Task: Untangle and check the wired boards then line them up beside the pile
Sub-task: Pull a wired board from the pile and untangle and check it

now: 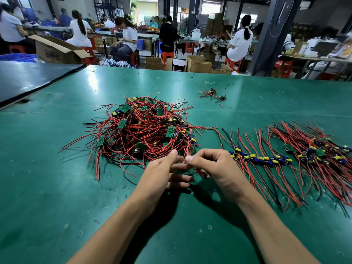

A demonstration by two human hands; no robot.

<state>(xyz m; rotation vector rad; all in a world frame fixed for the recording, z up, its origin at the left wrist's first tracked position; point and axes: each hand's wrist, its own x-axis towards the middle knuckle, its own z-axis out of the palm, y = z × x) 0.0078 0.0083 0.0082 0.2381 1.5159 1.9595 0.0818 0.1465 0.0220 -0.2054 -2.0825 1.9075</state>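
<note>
Pile: our tangled pile [144, 128] of wired boards sits mid-desk, just beyond both hands, with red and black leads splayed out all round it.
Left hand: our left hand [162, 172] is at the pile's near edge, thumb pressed to forefinger on thin wires [186, 149]; its other fingers lie loosely extended.
Right hand: our right hand [215, 168] is curled, thumb and fingers pinching the same strands, almost touching the left.
Board in hand: we cannot tell which board these strands belong to; it is hidden among the others.
Row: finished pieces lie in a row [266, 159] to the right of the pile, leads running straight, with a denser heap [320, 151] beyond.
Strays: a small cluster [213, 93] rests well apart, farther back on the desk [57, 187].
Handling: we judge each piece very light, with limp, springy leads that snag their neighbours.
Fragility: the solder joints are probably the weak spot.
Where to hold: we would do better gripping the stiff board edge, then drawing the leads out gently rather than yanking.
</note>
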